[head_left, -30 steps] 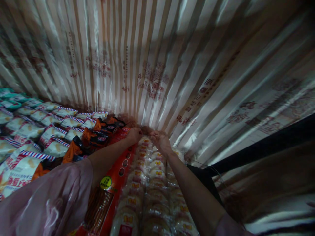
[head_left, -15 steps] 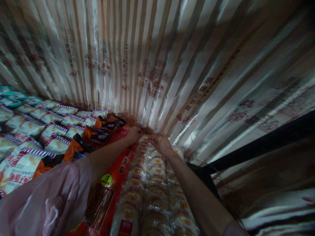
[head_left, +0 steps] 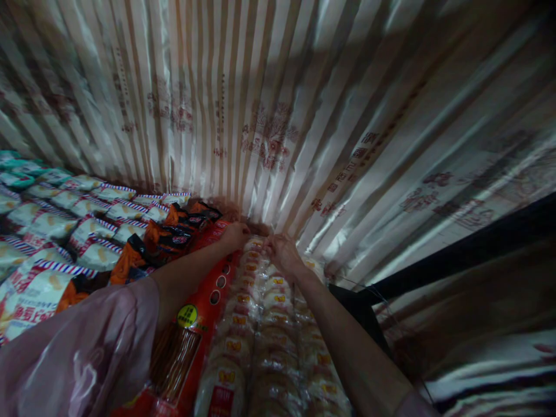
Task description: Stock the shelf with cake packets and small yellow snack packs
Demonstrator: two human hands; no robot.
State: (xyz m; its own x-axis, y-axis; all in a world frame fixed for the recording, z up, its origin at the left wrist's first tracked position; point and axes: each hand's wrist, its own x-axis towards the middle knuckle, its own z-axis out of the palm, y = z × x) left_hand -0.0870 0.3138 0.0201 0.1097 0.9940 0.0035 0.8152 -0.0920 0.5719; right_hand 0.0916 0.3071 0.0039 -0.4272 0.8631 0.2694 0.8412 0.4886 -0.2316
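Both my arms reach forward over a shelf of packed snacks, under a striped satin curtain [head_left: 269,104]. My left hand [head_left: 236,235] is curled at the far end of a row of clear bags of round crackers [head_left: 260,324], at the foot of the curtain. My right hand [head_left: 281,250] is curled close beside it on the same far end of the row. What the fingers grip is too dark and small to make out. A long orange pack of sticks [head_left: 186,341] lies under my left forearm.
White bags with red-and-blue striped edges [head_left: 56,231] cover the shelf at the left, with orange-and-black packs [head_left: 165,240] between them and my arm. Teal packs [head_left: 17,168] sit at the far left. A dark gap [head_left: 456,255] opens on the right below the curtain.
Both hands have stayed at the far end of the cracker row. The view has drifted slightly, and little else differs.
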